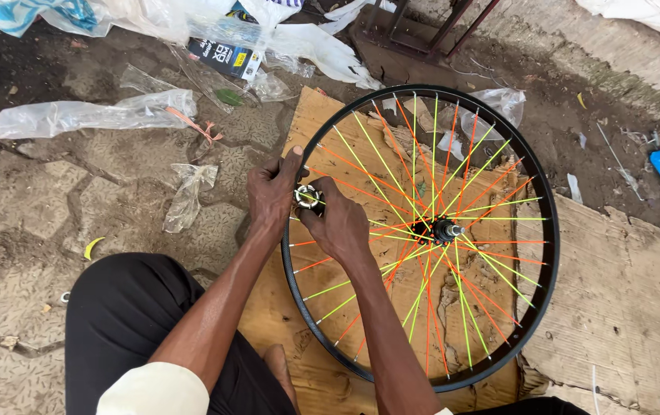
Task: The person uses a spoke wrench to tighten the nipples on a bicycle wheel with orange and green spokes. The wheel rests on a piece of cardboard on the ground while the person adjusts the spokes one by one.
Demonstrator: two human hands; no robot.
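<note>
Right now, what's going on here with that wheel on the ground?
A person sits over a bicycle wheel with orange and yellow spokes, lying flat on cardboard. The left hand grips the black rim at its left edge, while the right hand holds a small round metal tool against the rim there. Plastic bags litter the paved ground around.

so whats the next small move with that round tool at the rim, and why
Probably a small turn of the round spoke wrench on that nipple. Both hands grip there: the left hand steadies the black rim, and the right hand pinches the tool where an orange spoke meets the rim. The wheel lies flat on cardboard.
</note>
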